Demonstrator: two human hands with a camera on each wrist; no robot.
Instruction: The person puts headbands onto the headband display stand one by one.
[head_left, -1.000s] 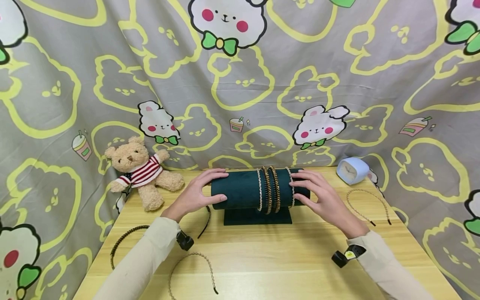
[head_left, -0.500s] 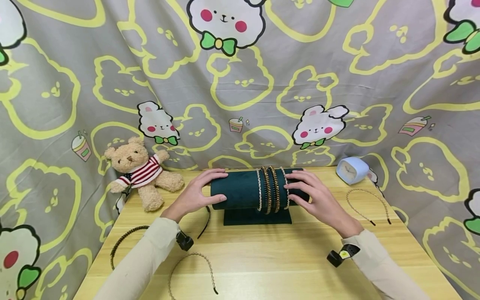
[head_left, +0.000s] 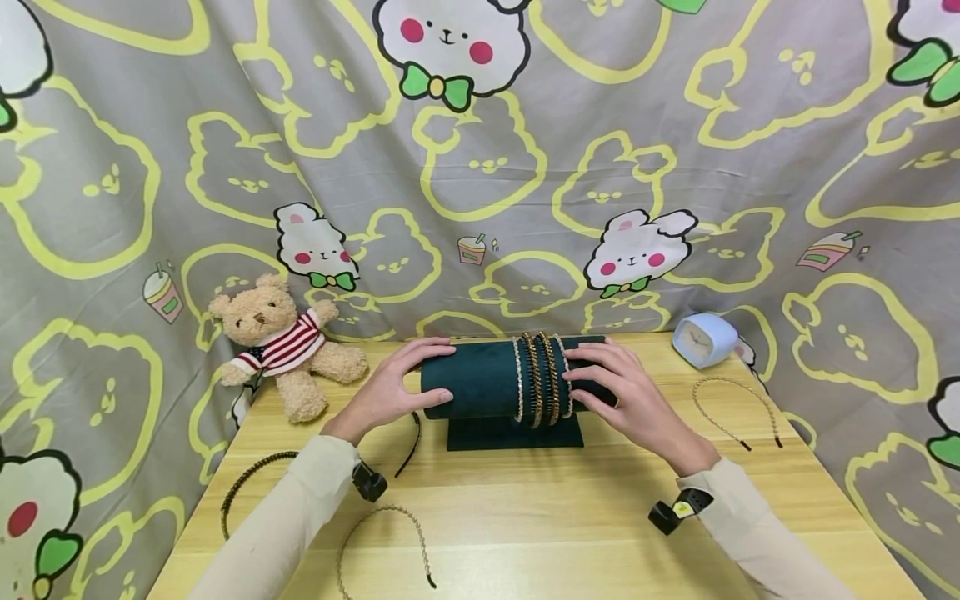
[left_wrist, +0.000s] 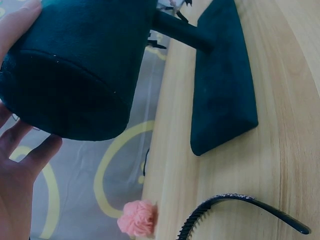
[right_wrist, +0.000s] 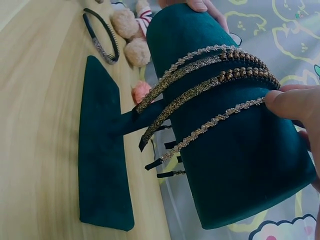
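Note:
A dark green velvet headband stand [head_left: 476, 379], a padded roll on a flat base [left_wrist: 227, 90], stands at the table's back. My left hand [head_left: 397, 379] holds the roll's left end, thumb in front and the other fingers over the top and behind. Several headbands hang on the roll: a pale braided headband [head_left: 519, 387] at the left, then two beaded gold-brown headbands [head_left: 536, 383]. Rightmost is another pale braided headband [right_wrist: 215, 121], close beside them. My right hand [head_left: 633, 392] has thumb and fingers on this last one; in the right wrist view the thumb lies at its edge.
A black headband [head_left: 247, 479] lies beneath my left forearm, a pale headband [head_left: 405, 512] near the front, and another [head_left: 731, 385] at the right. A teddy bear [head_left: 288, 337] and a light blue clock [head_left: 708, 340] flank the stand. A patterned curtain [head_left: 525, 250] hangs behind.
My right hand has moved left along the roll, bringing the rightmost pale headband closer to the gold-brown ones. The left hand has stayed in place.

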